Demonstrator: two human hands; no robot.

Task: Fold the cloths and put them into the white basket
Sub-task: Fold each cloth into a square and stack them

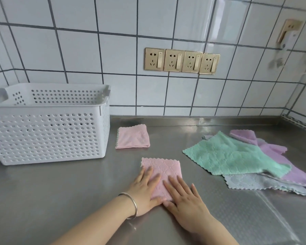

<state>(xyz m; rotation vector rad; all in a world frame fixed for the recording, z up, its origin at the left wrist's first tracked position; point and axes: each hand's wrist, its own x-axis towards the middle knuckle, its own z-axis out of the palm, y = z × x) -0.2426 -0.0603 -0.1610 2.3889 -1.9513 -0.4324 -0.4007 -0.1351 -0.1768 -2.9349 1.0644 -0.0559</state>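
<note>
Head view: left hand [145, 188] and right hand [182, 197] lie flat, fingers straight, pressing a pink cloth [163, 169] to set its fold, gripping nothing. Beyond the fingertips lies a folded cloth [132, 137]; the basket [48, 131] stands left, unfolded cloths [237, 156] right.

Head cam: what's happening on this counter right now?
A person is folding cloths on a steel counter. The left hand and right hand press flat on a folded pink cloth. Another folded pink cloth lies beside the white basket, not in it. A loose pile sits to the right: a green cloth on top of a purple cloth and a grey cloth. The basket's contents cannot be seen.
</note>
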